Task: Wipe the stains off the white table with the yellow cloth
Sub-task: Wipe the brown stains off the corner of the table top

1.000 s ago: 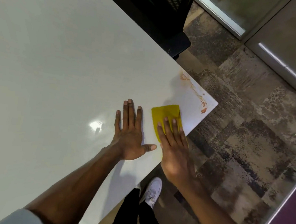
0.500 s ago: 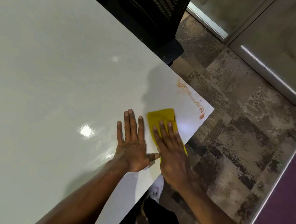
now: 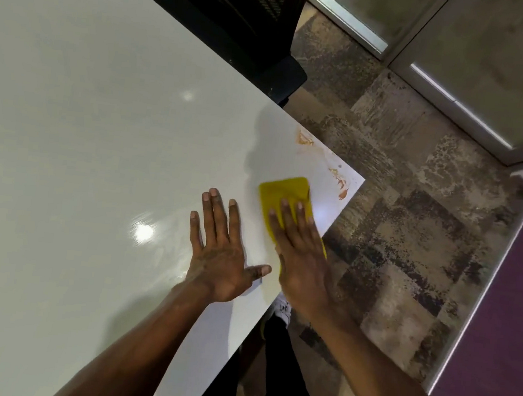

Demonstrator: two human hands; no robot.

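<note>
While the right hand [image 3: 302, 260] lies palm down on the yellow cloth [image 3: 283, 190], its fingers straight and close together, it presses the cloth flat against the white table [image 3: 85, 114] near the table's right-hand corner. The cloth is folded into a small pad. Its far end shows beyond the fingertips, and a thin strip shows to the right of the hand, close to the table's edge.

The stains [image 3: 339, 180] are orange-brown smears along the far-right edge. One patch sits farther up that edge and a longer streak runs down to the corner. The cloth is near this streak but apart from it, with a band of bare white surface between them.

The left hand [image 3: 218, 257] rests open on the table just beside the cloth, palm down and holding nothing. Its fingers are straight and slightly spread, and its thumb is stretched out toward the right hand. A narrow gap of table separates its fingers from the cloth. Both forearms reach in from the bottom of the view.

Two bright spots of glare sit on the glossy table left of the hands. A black chair [image 3: 250, 19] with a mesh back stands at the far edge. Below the near edge, between the forearms, a white shoe [image 3: 284, 308] and a dark trouser leg [image 3: 285, 361] show above the mottled grey-brown carpet [image 3: 397, 212]. Frosted panels [image 3: 494, 61] in metal frames fill the upper right, and a purple surface [image 3: 515, 321] runs down the right side.
</note>
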